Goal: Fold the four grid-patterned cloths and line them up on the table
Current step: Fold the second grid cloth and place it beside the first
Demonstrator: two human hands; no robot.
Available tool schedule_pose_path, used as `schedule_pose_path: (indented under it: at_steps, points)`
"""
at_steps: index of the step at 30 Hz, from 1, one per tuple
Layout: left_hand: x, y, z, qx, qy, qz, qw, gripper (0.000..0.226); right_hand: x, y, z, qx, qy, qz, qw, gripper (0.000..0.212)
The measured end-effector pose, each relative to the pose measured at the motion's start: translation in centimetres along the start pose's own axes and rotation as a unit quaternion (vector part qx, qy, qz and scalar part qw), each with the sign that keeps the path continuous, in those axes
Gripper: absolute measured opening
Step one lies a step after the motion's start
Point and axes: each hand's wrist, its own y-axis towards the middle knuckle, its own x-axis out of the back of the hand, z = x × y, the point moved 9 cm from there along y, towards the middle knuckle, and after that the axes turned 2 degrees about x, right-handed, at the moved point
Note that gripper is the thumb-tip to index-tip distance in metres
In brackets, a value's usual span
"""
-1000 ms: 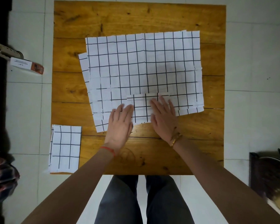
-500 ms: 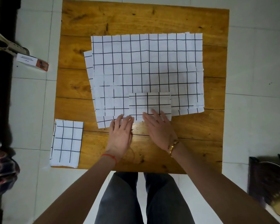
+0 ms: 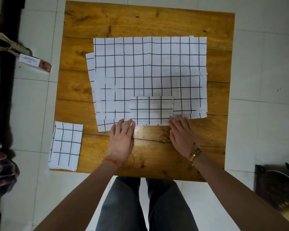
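A folded white cloth with a black grid (image 3: 151,110) lies on top of a stack of spread-out grid cloths (image 3: 148,69) in the middle of the wooden table (image 3: 140,19). My left hand (image 3: 121,140) lies flat with its fingertips at the folded cloth's near left corner. My right hand (image 3: 182,132) lies flat with its fingertips at the near right corner. Another folded grid cloth (image 3: 66,145) rests at the table's near left corner, hanging slightly over the edge.
A small white and orange box (image 3: 34,62) lies on the tiled floor left of the table. A dark basket-like object (image 3: 277,185) stands at the lower right. My legs are under the near table edge.
Both hands have slid back toward me off the folded cloth and spread apart to its near corners. The folded cloth now shows fully.
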Motion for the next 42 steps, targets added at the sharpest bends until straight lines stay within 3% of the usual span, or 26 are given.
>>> schedule_pose_path:
  at_steps: [6,9,12,17,22,31,37,40,42]
  points:
    - [-0.9,-0.7,-0.6,0.024,0.030,0.044,0.998,0.070,2.1,1.0,1.0,0.021,0.070,-0.088,0.993,0.046]
    - [0.4,-0.7,-1.1,0.033,0.011,0.006,0.999,0.069,4.4,3.1,1.4,0.000,0.128,-0.145,0.981,0.039]
    - [1.9,-0.2,-1.0,0.077,-0.079,-0.056,0.992,0.057,6.4,6.5,1.4,-0.017,0.157,-0.175,0.972,0.028]
    - [2.2,2.1,1.6,0.229,-0.226,-0.089,0.943,0.031,7.7,11.7,1.5,0.000,0.159,-0.150,0.976,0.018]
    - [1.3,3.1,2.9,0.310,-0.242,-0.047,0.918,0.017,7.5,13.7,1.3,0.002,0.123,-0.112,0.986,0.012]
    - [0.5,3.1,3.5,0.329,-0.267,-0.045,0.905,0.009,6.2,14.2,1.2,0.006,0.188,-0.056,0.981,0.008]
    - [0.1,2.1,4.1,0.357,-0.355,-0.064,0.862,0.015,6.0,13.3,0.9,-0.054,0.386,-0.006,0.921,0.012]
    - [-0.3,1.1,4.5,0.395,-0.480,-0.071,0.780,0.029,6.0,12.3,0.9,-0.104,0.478,0.011,0.872,0.011]
    - [-0.9,1.1,4.5,0.395,-0.569,-0.055,0.720,0.037,5.0,11.4,1.3,-0.159,0.570,0.030,0.806,0.010]
